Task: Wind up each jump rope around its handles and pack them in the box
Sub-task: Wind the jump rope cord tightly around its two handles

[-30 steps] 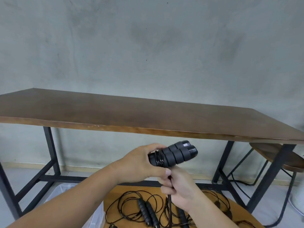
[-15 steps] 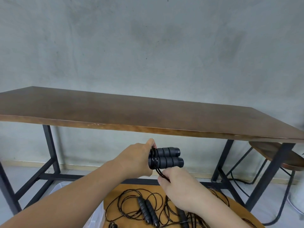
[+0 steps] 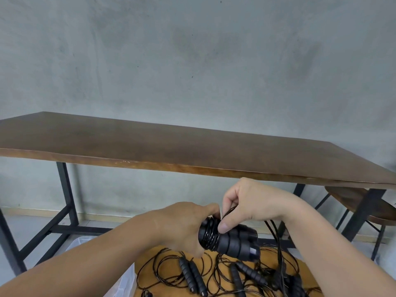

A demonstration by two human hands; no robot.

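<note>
Head view, left grip: our left hand point(image 3: 182, 226) is wrapped tight round the butt ends of the paired handles point(image 3: 232, 241), fingers curled underneath, holding the bundle level in mid-air.
Head view, right grip: our right hand point(image 3: 252, 202) sits just above and to the right of the left one, thumb and fingers pinching the black cord point(image 3: 276, 234) and laying it against the coils point(image 3: 211, 233) beside the left grip.
Cord: from the right grip it loops away and drops down behind the handles to the pile below.
Other ropes: loose jump ropes point(image 3: 192, 273) lie tangled on the round wooden counter point(image 3: 265, 257), below both grips.
Box: a clear box point(image 3: 85, 241) shows at the lower left, below our left forearm; we can't see what's inside.
Step in hand: by our reckoning we're mid-wind, a few turns on and plenty of cord left.
Doing it well: we'd keep the cord taut, lay each turn snug beside the last, hold the handles parallel, and watch that the trailing cord doesn't snag the pile.
</note>
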